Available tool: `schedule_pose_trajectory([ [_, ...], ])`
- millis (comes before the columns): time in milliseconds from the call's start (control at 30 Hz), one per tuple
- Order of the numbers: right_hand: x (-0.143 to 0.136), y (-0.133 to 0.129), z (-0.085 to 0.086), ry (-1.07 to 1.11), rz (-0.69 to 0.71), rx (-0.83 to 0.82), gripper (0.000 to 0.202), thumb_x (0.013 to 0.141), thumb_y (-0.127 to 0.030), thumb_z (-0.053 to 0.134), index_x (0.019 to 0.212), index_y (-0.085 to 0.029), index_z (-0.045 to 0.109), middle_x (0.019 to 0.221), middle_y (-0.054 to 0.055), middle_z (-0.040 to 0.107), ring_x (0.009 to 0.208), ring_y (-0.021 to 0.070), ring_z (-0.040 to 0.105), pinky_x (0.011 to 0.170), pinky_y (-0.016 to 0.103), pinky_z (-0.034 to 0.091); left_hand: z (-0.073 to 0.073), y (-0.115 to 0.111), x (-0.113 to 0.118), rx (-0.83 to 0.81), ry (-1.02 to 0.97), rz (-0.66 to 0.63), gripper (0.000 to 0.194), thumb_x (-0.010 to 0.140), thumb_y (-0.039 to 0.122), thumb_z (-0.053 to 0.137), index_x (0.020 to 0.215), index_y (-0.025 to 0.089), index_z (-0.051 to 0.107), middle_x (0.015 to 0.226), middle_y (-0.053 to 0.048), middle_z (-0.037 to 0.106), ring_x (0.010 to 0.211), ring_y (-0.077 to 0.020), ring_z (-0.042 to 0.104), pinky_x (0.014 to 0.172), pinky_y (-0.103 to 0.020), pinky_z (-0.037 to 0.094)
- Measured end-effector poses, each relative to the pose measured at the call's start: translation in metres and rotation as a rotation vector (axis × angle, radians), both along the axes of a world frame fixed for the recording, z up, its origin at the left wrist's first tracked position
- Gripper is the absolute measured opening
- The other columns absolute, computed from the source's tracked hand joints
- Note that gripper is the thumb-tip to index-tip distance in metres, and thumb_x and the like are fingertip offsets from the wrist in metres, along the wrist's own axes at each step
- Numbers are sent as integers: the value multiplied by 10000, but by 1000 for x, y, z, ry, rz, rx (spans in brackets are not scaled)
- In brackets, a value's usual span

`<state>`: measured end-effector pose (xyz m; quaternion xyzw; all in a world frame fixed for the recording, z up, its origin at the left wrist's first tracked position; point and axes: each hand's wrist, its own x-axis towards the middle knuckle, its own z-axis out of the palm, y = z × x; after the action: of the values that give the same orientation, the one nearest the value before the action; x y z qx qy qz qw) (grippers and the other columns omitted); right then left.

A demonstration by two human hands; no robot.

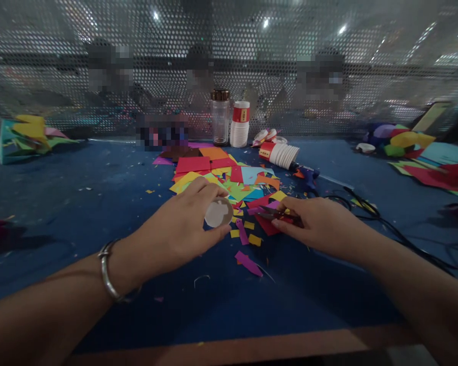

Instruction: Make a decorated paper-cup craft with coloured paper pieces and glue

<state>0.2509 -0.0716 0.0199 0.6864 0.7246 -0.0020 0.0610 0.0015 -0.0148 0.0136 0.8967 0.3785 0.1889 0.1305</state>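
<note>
My left hand (187,223) curls its thumb and fingers round a white paper cup (218,212), whose round face points toward me. My right hand (305,218) grips a pair of scissors (286,216), the blades pointing left over red and purple paper. Between the hands and just below them lie small yellow paper pieces (255,240) and purple cut-outs (249,264). Behind the hands spreads a heap of coloured paper, with a red sheet (193,164) near its back left.
A glass bottle (220,121) and upright stacked cups (239,127) stand at the back; another cup stack (280,154) lies sideways. A blue glue gun (309,176) and black cable (397,234) are at right. Coloured paper lies far left (30,134) and far right.
</note>
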Motion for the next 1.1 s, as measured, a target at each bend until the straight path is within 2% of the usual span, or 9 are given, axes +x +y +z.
schedule_pose_trajectory([
  [200, -4, -2, 0, 8, 6, 12, 286, 940, -438, 480, 956, -207, 649, 788, 73, 718, 654, 220, 631, 537, 289, 278, -7, 5, 4, -12, -209, -3, 424, 790, 330, 706, 1172, 214, 565, 1172, -73, 567, 1092, -240, 562, 940, -408, 484],
  [333, -3, -2, 0, 0, 28, 38, 272, 934, -426, 488, 903, -199, 635, 748, 68, 698, 621, 209, 609, 529, 288, 271, -6, 6, 6, -90, -250, 31, 426, 794, 306, 694, 1189, 227, 556, 1188, -64, 580, 1094, -243, 556, 916, -414, 486],
  [433, -2, -2, -1, -15, 26, 46, 279, 931, -440, 492, 851, -203, 616, 720, 60, 679, 589, 196, 586, 519, 283, 262, -3, 5, 6, -116, -218, 66, 419, 792, 330, 694, 1166, 214, 547, 1185, -76, 584, 1060, -248, 565, 867, -403, 492],
  [567, -2, -3, -2, -17, 40, 58, 285, 939, -445, 475, 878, -209, 624, 775, 69, 701, 638, 209, 610, 534, 286, 266, 0, 5, 2, -150, -43, 11, 405, 799, 443, 685, 1103, 211, 553, 1153, -79, 615, 1013, -256, 583, 826, -392, 481],
  [733, -1, -3, -1, -12, 45, 36, 301, 951, -438, 441, 906, -203, 622, 818, 80, 707, 681, 230, 618, 553, 296, 273, 3, 7, -4, -10, 188, 6, 414, 838, 544, 614, 1074, 204, 590, 1158, -100, 619, 1061, -307, 564, 864, -446, 455],
  [833, -1, -3, 0, -12, 53, 24, 296, 951, -431, 448, 859, -203, 613, 801, 71, 696, 663, 217, 600, 553, 296, 267, 3, 6, -6, 34, 273, -14, 426, 843, 567, 589, 1040, 190, 621, 1133, -119, 633, 1063, -332, 563, 873, -472, 451],
  [967, 0, -4, 1, -27, 43, 36, 320, 950, -447, 464, 795, -205, 605, 710, 49, 660, 586, 186, 559, 543, 288, 261, 4, 15, -10, 56, 229, -19, 410, 869, 541, 554, 1092, 206, 634, 1125, -105, 657, 1054, -314, 575, 893, -461, 448],
  [1033, 2, -4, 1, -26, 51, 66, 310, 942, -448, 477, 810, -205, 619, 699, 49, 661, 581, 187, 564, 539, 287, 263, 7, 26, -16, 72, 134, 51, 372, 881, 490, 534, 1099, 207, 638, 1116, -96, 669, 1037, -294, 589, 897, -437, 448],
  [1100, 4, -5, 0, -21, 58, 96, 301, 931, -450, 487, 832, -207, 634, 695, 51, 669, 584, 194, 578, 534, 287, 268, 12, 40, -23, 51, 97, 107, 306, 881, 403, 511, 1065, 202, 650, 1096, -92, 685, 981, -268, 612, 835, -394, 460],
])
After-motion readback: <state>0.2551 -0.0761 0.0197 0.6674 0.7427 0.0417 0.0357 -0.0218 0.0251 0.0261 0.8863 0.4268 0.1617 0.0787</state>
